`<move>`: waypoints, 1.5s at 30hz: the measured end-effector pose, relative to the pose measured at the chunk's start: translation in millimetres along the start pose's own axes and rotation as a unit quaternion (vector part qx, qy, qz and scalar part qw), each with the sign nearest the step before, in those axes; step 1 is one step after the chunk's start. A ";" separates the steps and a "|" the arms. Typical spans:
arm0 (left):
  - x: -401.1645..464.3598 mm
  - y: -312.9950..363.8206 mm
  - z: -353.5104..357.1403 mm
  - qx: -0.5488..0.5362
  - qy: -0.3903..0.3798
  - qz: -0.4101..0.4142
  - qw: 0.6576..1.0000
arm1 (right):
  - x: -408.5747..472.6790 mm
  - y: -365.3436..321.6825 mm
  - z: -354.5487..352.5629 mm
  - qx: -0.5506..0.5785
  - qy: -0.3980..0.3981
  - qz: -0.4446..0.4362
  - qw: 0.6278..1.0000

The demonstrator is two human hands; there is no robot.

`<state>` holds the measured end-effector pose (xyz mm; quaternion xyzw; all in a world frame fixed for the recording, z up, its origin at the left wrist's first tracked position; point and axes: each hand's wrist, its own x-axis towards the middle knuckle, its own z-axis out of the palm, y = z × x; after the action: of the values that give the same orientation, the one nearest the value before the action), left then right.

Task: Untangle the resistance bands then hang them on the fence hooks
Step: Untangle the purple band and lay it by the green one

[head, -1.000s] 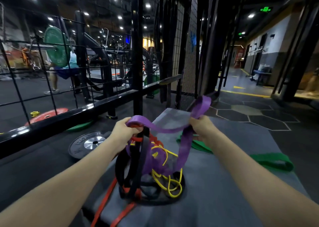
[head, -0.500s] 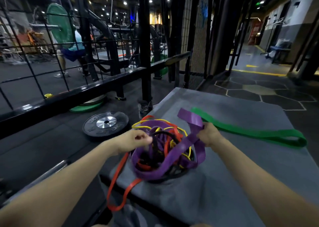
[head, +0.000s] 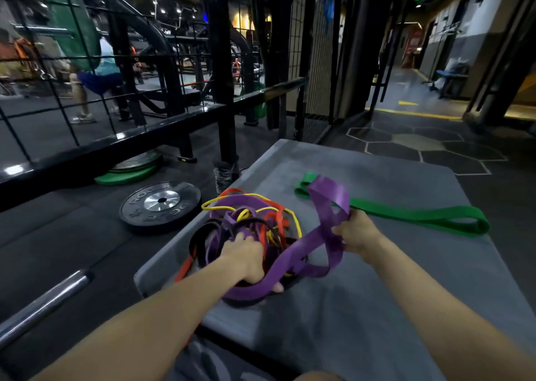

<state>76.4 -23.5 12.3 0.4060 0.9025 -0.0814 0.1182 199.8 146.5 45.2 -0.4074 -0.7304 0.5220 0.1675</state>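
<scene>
At frame centre the left hand (head: pixel 246 253) digs into the tangle of bands (head: pixel 249 230) on the grey mat (head: pixel 377 308), fingers hidden, while the right hand (head: pixel 355 234) pinches the purple band (head: pixel 322 206), which a hard pull could cinch tighter.

Counting around the mat (head: pixel 377 308): one green band (head: pixel 414 216) lying apart on it; one tangle (head: pixel 249 232) sitting near its left edge, showing purple, black, orange and yellow strands, number unclear. Two hands working there. Beside the mat, one black plate (head: pixel 161 206) lying flat.
</scene>
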 end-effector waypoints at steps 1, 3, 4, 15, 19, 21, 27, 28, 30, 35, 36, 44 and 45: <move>-1.2 2.9 3.3 -0.006 0.015 0.000 1.000 | -0.1 2.3 -0.4 0.000 -0.004 0.001 1.000; -4.0 7.3 8.0 -0.014 0.078 0.011 0.997 | 0.5 5.6 0.2 -0.004 -0.002 0.001 1.000; -4.6 8.1 7.9 -0.019 0.103 0.016 0.994 | 0.9 6.7 0.7 -0.007 -0.001 -0.001 1.000; 11.9 -69.3 -133.9 -0.463 0.321 -0.007 0.826 | 1.5 -2.8 -16.5 -0.145 0.014 -0.085 0.986; 7.5 -84.6 -167.1 -0.566 0.355 -0.010 0.744 | 4.3 -6.0 -25.6 -0.237 0.046 -0.106 0.965; 7.5 -92.3 -170.2 -0.595 0.361 -0.028 0.718 | 7.0 -1.8 -32.9 -0.298 0.068 -0.102 0.947; 6.6 -90.0 -127.3 -0.623 0.325 -0.038 0.710 | 5.6 36.7 -54.1 -0.390 0.100 -0.031 0.915; 6.8 -85.3 -114.4 -0.633 0.306 -0.032 0.710 | 3.4 41.4 -52.8 -0.401 0.097 -0.026 0.911; 6.2 -75.7 -87.9 -0.646 0.266 -0.042 0.714 | 0.8 46.5 -46.5 -0.429 0.059 -0.034 0.901; 1.9 -70.5 -50.6 -0.672 0.222 -0.079 0.703 | -5.8 16.6 -38.4 -0.520 -0.144 -0.020 0.842; 0.2 -72.7 -48.6 -0.678 0.216 -0.083 0.698 | -7.1 5.2 -37.0 -0.528 -0.148 -0.032 0.836; -5.0 -79.2 -36.2 -0.732 0.177 -0.081 0.653 | -7.0 -35.5 62.4 -0.324 -0.078 -0.282 0.900; -4.4 -79.1 -35.2 -0.732 0.178 -0.074 0.654 | -1.5 -30.9 77.7 -0.338 -0.087 -0.278 0.895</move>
<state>14.6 -70.1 51.3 0.1263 0.7009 0.6705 0.2079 135.6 92.8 42.2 -0.1731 -0.9578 0.2092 0.0942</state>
